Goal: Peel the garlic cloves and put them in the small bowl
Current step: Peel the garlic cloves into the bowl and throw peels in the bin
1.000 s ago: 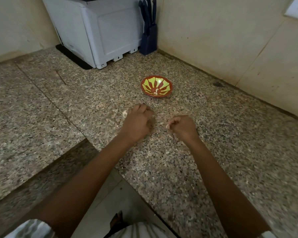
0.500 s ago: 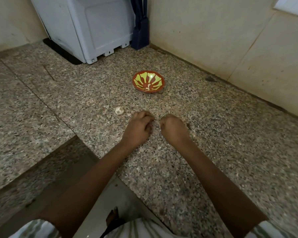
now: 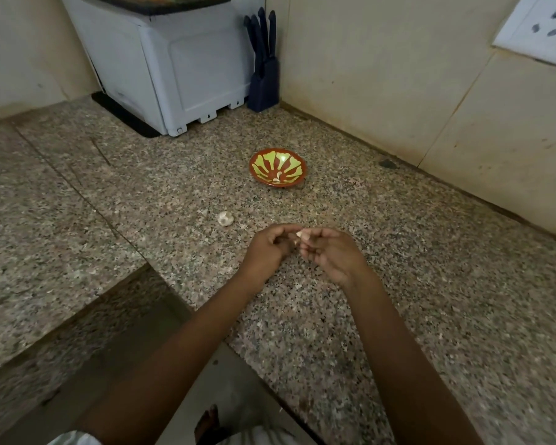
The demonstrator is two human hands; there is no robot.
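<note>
Head view: half a second back both hands sat knuckles-down on the surface (image 3: 398, 284). Now they're raised and turned inward, fingertips meeting on one garlic clove (image 3: 300, 234). I read that as pickup done, peel starting; whether any skin is off yet is too small to tell. Pose: the left hand (image 3: 267, 248) has curled fingers pinching the clove, and the right hand (image 3: 331, 255) is also curled, pinching it from the other side. Forearms converge, wrists off the surface. The small bowl (image 3: 253, 170) is ahead of the hands, well apart, with a pale peeled clove (image 3: 278, 177) already in it. A spare garlic piece (image 3: 224, 218) lies just ahead-left of the left hand, untouched.
</note>
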